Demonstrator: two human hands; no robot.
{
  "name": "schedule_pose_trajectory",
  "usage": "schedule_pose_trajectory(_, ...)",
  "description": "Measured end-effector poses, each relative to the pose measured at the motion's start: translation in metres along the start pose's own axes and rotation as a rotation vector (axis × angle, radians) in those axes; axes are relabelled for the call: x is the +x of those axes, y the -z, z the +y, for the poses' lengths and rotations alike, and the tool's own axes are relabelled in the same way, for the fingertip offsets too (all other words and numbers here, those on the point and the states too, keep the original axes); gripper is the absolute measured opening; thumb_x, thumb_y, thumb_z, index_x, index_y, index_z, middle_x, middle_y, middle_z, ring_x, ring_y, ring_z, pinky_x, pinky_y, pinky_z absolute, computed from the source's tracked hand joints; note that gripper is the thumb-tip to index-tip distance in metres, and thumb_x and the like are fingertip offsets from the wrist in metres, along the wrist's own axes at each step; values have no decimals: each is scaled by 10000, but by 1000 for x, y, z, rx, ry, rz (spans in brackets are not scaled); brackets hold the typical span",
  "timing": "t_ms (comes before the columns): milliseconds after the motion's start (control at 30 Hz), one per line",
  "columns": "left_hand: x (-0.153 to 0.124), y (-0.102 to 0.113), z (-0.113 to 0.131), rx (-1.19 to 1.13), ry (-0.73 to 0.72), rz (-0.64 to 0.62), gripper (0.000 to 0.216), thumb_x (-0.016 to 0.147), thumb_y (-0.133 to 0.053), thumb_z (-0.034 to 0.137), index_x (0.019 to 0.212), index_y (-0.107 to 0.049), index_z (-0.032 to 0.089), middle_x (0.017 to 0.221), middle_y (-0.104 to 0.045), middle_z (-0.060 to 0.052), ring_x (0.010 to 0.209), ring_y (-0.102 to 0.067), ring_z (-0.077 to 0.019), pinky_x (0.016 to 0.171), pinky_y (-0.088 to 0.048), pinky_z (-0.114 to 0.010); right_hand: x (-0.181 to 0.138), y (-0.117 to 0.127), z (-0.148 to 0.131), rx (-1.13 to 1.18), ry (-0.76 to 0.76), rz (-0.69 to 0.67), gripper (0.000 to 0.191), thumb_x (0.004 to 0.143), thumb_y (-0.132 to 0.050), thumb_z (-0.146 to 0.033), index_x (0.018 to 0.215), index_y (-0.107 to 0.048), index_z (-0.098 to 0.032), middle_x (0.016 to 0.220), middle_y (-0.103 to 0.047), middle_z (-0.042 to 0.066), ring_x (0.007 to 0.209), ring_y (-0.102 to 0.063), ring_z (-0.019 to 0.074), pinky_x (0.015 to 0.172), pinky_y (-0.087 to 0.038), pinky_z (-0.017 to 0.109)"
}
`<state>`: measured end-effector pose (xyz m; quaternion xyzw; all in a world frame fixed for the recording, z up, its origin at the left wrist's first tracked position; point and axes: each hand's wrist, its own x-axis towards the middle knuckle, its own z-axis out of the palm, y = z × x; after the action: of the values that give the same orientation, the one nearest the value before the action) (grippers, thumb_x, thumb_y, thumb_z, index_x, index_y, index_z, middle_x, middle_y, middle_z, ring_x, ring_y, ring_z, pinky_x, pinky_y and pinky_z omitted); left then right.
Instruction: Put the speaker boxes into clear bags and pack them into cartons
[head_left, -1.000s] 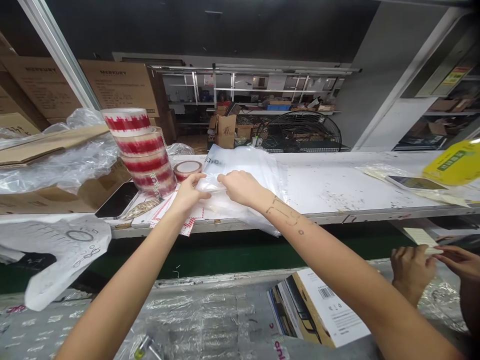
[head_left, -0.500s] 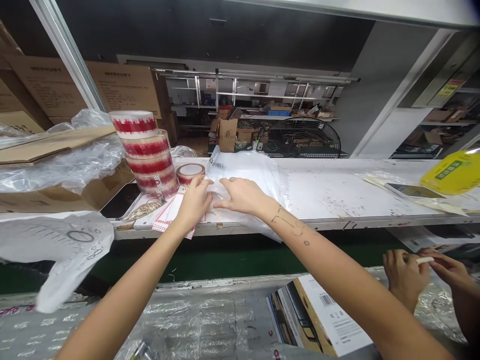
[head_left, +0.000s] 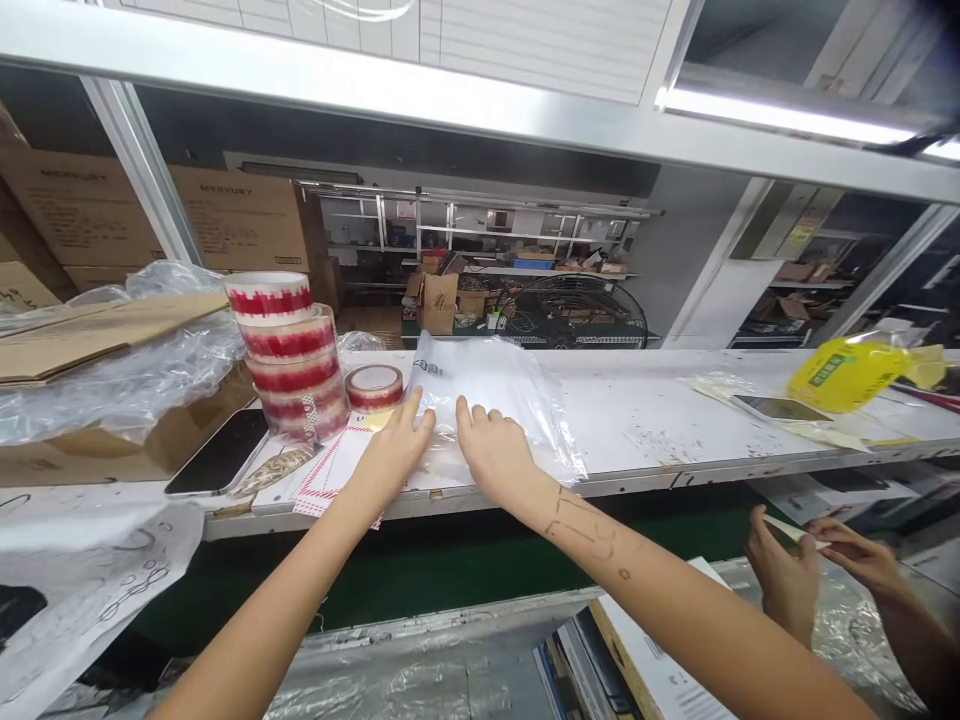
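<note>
A stack of clear plastic bags (head_left: 501, 395) lies on the white shelf (head_left: 660, 420) in front of me. My left hand (head_left: 395, 452) rests flat on the stack's left edge, fingers stretched out. My right hand (head_left: 491, 447) lies flat on the bags beside it, fingers spread, palm down. Neither hand grips anything. Just left of my left hand are red-and-white striped labels (head_left: 330, 467), a single tape roll (head_left: 374, 387) and a tall stack of red-and-white tape rolls (head_left: 289, 352).
A black phone (head_left: 217, 452) and a cardboard box under crumpled plastic (head_left: 112, 370) sit at the left. A yellow packet (head_left: 847, 373) lies at the right. Another person's hands (head_left: 814, 565) work at lower right. A printed box (head_left: 637, 660) lies below the green belt (head_left: 420, 570).
Both hands stopped pinching the top bag and now lie flat on the stack. The view tilted upward, showing the overhead frame and light.
</note>
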<state>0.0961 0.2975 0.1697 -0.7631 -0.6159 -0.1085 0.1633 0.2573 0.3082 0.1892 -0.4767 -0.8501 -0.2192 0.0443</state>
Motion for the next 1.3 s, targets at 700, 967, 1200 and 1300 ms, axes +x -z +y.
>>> schedule_pose_trajectory(700,43,20,19,-103,278,69,336,860,-389,28,975,-669,172,997,-694,-126,1041,-642,-305,662,-475,-336,21,-14,22,27,-26,149,456,954,-386,-83,1406,-444,-64,1080,-652,177,953,-639,269,769,-528,367)
schedule_pose_trajectory(967,59,34,21,-31,272,70,294,835,-408,47,907,-664,171,924,-713,-127,928,-691,-315,628,-444,-329,6,-24,20,279,-146,222,724,952,-569,-376,1530,-268,-61,1296,-579,208,1107,-579,298,882,-528,407)
schedule_pose_trajectory(1200,70,46,17,-19,227,98,314,837,-389,49,930,-661,174,953,-720,-143,915,-695,-331,630,-442,-341,8,-12,45,278,-228,151,652,917,-565,-202,1512,-309,-123,1203,-631,167,1059,-607,278,841,-510,370)
schedule_pose_trajectory(1300,69,45,19,-13,240,88,328,832,-381,31,942,-659,166,962,-712,-148,918,-691,-333,626,-446,-343,2,-16,48,226,-192,107,729,831,-506,-37,1521,-289,-131,1223,-624,165,1024,-622,263,820,-495,357)
